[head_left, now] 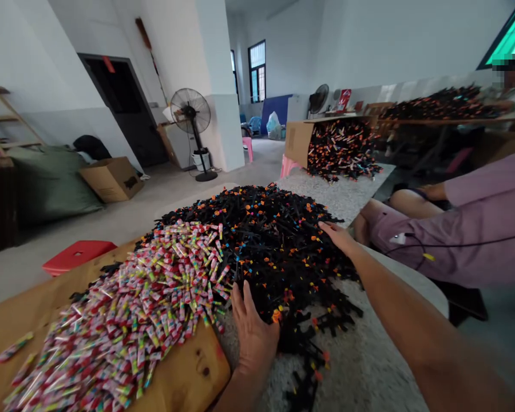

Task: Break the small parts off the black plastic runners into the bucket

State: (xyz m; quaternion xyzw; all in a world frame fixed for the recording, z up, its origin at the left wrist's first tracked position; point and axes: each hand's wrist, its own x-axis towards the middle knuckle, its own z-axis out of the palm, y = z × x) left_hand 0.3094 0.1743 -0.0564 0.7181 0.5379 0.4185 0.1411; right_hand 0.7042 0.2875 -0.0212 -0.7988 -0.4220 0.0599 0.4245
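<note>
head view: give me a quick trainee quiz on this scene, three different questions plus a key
1. Multiple choice: which is nearer the pile of pink-wrapped tubes? A) right hand B) left hand
2. True or false: the right hand rests on the pedestal fan.
3. Fill in: the stool nearest the tubes is ____.

Key: 1. B; 2. False, it is at the right side of the black pile; 3. red.
</note>
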